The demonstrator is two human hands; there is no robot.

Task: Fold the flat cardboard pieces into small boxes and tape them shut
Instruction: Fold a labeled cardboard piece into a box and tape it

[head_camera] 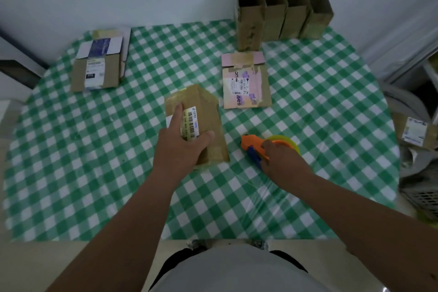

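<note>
A brown cardboard box [206, 111] with a barcode label stands at the table's centre. My left hand [180, 147] grips it from the near side, fingers over its top and thumb on its right face. To its right, my right hand [278, 157] holds an orange and blue tape dispenser [256, 147] with a yellowish roll, resting on the cloth. A flat pink-printed cardboard piece [245, 83] lies behind the dispenser. A stack of flat cardboard pieces [99, 64] sits at the far left.
Several upright open brown boxes [282, 9] stand in a row at the far edge against the wall. The table wears a green and white checked cloth [94, 149]. More cardboard [417, 133] and a grey basket [422, 192] sit off the right side.
</note>
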